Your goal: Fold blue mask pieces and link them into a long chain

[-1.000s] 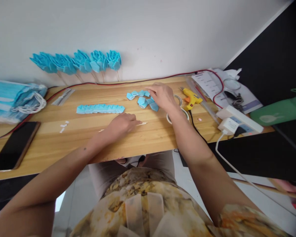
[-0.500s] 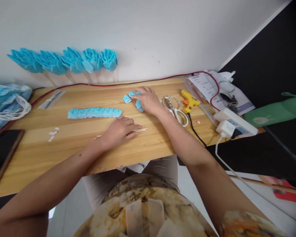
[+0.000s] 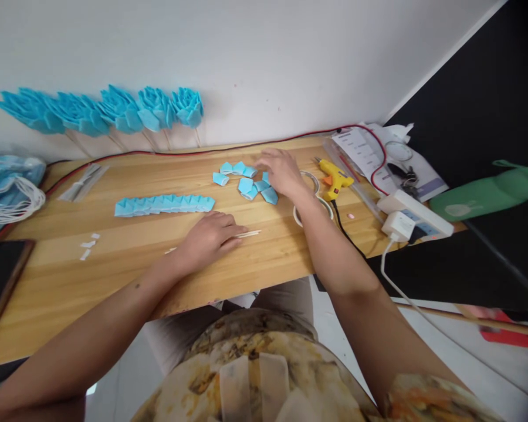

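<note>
- a person's left hand (image 3: 213,239) is lying palm-down over thin wooden sticks (image 3: 249,234), whose ends are showing on either side; whether its curled fingers are gripping them, the view is not telling.
- the right hand (image 3: 281,173), fingers loosely spread, is poised at the right edge of a cluster of loose blue folded pieces (image 3: 247,187) on the wooden counter (image 3: 39,299); contact is remaining unclear.
- beyond the left hand, a strip of blue folded pieces (image 3: 165,204) is lying in one neat row.
- five blue flowers (image 3: 122,110) are standing on stems along the wall (image 3: 290,58), apparently finished.
- work is looking only partly done: the strip is appearing ordered, while the loose pieces are lying scattered and the sticks are seeming bare.
- a yellow glue gun (image 3: 335,179) is lying nearby, beyond the right wrist.
</note>
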### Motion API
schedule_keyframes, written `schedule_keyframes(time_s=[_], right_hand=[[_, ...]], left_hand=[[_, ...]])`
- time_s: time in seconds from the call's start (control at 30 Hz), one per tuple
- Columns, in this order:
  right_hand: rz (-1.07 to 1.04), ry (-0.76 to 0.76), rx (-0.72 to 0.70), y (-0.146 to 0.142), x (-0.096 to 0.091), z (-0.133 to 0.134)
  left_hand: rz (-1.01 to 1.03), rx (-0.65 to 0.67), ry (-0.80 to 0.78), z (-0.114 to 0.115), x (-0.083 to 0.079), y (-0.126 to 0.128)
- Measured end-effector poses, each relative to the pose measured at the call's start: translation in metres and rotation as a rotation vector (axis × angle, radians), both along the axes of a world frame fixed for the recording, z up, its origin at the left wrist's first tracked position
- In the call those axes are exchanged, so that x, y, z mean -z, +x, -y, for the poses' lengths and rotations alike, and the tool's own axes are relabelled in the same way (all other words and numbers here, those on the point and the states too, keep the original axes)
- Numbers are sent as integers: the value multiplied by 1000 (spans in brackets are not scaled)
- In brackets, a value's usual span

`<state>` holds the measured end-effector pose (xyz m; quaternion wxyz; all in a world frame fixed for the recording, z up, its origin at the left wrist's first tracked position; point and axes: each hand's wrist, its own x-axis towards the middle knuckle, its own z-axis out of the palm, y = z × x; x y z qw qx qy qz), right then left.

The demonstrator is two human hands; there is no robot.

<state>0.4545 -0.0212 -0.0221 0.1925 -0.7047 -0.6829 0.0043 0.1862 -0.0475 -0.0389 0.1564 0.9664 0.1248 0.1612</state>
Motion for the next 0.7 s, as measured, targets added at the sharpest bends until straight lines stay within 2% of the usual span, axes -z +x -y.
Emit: schedule_keyframes(time_s=[0.1,0.23,0.47,0.6,0.7], right_hand=[[11,39,54,8,-14,11],[29,-42,146,14,-27,26],[26,-238,107,9,-22,25],[52,-153,117,9,-22,26],[-14,-123,-5,6,-23,28]], left_hand=[[-16,-2,-11,0,0,0],[-36,-5,-15,0,-1,0],[-49,-24,-16,1,-2,0],[-31,-22,-13,1,-2,0],[-24,-23,-18,0,-2,0]])
